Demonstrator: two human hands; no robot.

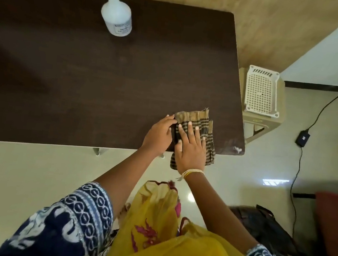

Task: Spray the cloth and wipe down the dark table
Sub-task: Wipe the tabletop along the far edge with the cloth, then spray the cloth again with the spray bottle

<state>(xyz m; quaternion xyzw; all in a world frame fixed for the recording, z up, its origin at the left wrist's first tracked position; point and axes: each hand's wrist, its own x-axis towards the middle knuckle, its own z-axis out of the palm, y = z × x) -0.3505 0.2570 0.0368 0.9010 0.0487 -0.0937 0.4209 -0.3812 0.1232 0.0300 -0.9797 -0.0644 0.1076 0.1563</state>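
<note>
A brown striped cloth (pixel 202 122) lies folded at the near right corner of the dark table (pixel 85 76), its lower end hanging over the front edge. My right hand (pixel 191 147) rests flat on the cloth with fingers spread. My left hand (pixel 160 134) touches the cloth's left edge, fingers fairly straight. A white spray bottle (pixel 116 14) with a blue trigger stands upright at the table's far side, well away from both hands.
A beige plastic stool (pixel 269 122) with a white perforated basket (pixel 261 92) on it stands right of the table. A black cable and adapter (pixel 302 139) lie on the floor at right. Dark bags (pixel 268 227) sit at the lower right.
</note>
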